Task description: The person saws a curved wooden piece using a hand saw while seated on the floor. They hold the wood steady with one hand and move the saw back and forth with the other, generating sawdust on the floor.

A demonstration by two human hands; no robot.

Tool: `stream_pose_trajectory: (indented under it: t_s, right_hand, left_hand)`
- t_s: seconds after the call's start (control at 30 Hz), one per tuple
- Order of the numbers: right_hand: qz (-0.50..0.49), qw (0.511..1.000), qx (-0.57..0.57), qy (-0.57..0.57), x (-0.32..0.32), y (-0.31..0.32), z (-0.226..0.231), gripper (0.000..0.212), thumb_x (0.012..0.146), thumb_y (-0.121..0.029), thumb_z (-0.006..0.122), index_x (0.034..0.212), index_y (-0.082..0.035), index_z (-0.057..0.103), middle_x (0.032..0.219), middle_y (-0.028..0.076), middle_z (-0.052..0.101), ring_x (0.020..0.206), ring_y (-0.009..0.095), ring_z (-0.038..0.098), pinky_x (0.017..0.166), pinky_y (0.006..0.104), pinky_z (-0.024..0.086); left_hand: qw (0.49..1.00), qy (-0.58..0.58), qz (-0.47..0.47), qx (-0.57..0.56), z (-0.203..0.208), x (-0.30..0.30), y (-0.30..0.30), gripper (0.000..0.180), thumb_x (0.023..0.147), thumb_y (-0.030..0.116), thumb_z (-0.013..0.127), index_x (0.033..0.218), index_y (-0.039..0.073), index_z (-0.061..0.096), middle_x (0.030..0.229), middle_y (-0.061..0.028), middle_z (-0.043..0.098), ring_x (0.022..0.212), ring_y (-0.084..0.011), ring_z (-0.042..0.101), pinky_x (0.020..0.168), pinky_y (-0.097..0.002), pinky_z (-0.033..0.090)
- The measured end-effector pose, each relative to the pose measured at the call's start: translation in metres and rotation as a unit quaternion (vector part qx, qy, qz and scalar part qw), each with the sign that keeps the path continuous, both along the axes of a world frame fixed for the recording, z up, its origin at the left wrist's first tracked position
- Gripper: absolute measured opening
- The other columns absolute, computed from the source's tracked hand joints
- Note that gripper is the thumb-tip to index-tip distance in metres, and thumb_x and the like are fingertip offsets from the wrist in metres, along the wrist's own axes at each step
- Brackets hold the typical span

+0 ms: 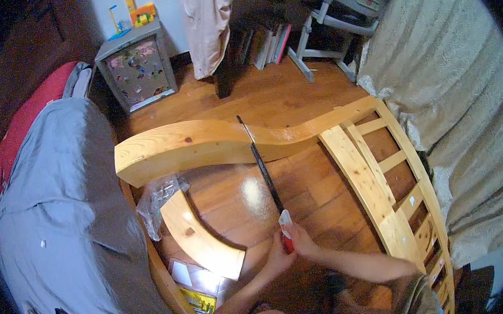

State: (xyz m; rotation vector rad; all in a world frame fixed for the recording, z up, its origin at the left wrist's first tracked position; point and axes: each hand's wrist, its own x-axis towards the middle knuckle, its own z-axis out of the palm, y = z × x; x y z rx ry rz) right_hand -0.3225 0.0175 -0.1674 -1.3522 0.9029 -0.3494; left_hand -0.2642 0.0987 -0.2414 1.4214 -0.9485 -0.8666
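Observation:
A saw (265, 175), seen nearly edge-on, has a long thin dark blade and a red and white handle. Both my hands wrap around that handle: my left hand (279, 257) on its left side, my right hand (303, 242) on its right. The blade lies across the middle of a thick, curved pine board (194, 139), part of a wooden frame; how deep it sits in the wood cannot be made out. Pale sawdust (256, 195) is heaped on the floor left of the blade.
A loose curved board (202, 243) lies left of my arms, beside a clear plastic bag (153, 203) and a yellow pack (199, 303). The slatted wooden frame (379, 197) stands right. A grey-covered bed (61, 213) flanks the left; a cabinet (141, 71) and chair (344, 23) stand behind.

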Motion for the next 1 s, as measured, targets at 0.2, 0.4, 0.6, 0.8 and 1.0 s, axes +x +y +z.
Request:
stream_pose_trajectory:
  t_s: [0.2, 0.4, 0.6, 0.8, 1.0]
  right_hand:
    - [-0.061, 0.987, -0.147, 0.009, -0.014, 0.004, -0.037, 0.033, 0.095, -0.03, 0.039, 0.1, -0.001, 0.054, 0.079, 0.011, 0.058, 0.074, 0.021, 0.055, 0.068, 0.0362, 0.045]
    - [-0.031, 0.989, -0.132, 0.064, 0.001, 0.007, -0.034, 0.034, 0.093, -0.033, 0.042, 0.093, 0.0, 0.049, 0.069, 0.02, 0.057, 0.065, 0.04, 0.056, 0.061, 0.046, 0.044]
    - [-0.005, 0.989, -0.149, -0.011, 0.006, 0.006, -0.043, 0.035, 0.093, -0.034, 0.04, 0.098, 0.0, 0.046, 0.077, 0.028, 0.058, 0.069, 0.046, 0.057, 0.06, 0.0522, 0.044]
    - [0.07, 0.993, -0.082, 0.042, -0.009, -0.004, 0.014, 0.044, 0.093, -0.04, 0.034, 0.101, 0.001, 0.045, 0.083, 0.03, 0.059, 0.077, 0.048, 0.057, 0.069, 0.0537, 0.044]
    - [0.051, 0.996, -0.07, -0.009, -0.005, 0.002, -0.02, 0.041, 0.092, -0.041, 0.038, 0.097, -0.001, 0.044, 0.078, 0.027, 0.06, 0.074, 0.045, 0.059, 0.066, 0.0523, 0.046]
  left_hand:
    - [0.999, -0.015, 0.007, 0.04, 0.03, -0.009, -0.004, 0.066, 0.072, 0.005, 0.066, 0.126, 0.0, 0.028, 0.113, -0.0193, 0.049, 0.104, -0.0275, 0.052, 0.089, -0.0366, 0.042]
    - [0.996, 0.005, 0.047, 0.077, 0.024, -0.008, 0.004, 0.065, 0.072, 0.01, 0.068, 0.126, 0.001, 0.031, 0.111, -0.0172, 0.051, 0.104, -0.0257, 0.051, 0.088, -0.0359, 0.042]
    - [0.969, -0.218, 0.057, 0.1, 0.053, -0.012, 0.002, 0.059, 0.076, 0.013, 0.065, 0.123, 0.0, 0.033, 0.109, -0.0191, 0.053, 0.1, -0.0313, 0.054, 0.085, -0.038, 0.043]
    - [0.957, -0.19, -0.013, 0.217, 0.043, 0.0, 0.012, 0.052, 0.081, 0.013, 0.059, 0.123, 0.002, 0.031, 0.109, -0.0158, 0.048, 0.106, -0.0269, 0.047, 0.089, -0.0354, 0.039]
    - [0.947, -0.182, -0.029, 0.262, 0.07, -0.016, -0.007, 0.05, 0.087, 0.014, 0.054, 0.127, 0.004, 0.027, 0.115, -0.0117, 0.042, 0.111, -0.0224, 0.04, 0.094, -0.0323, 0.035]
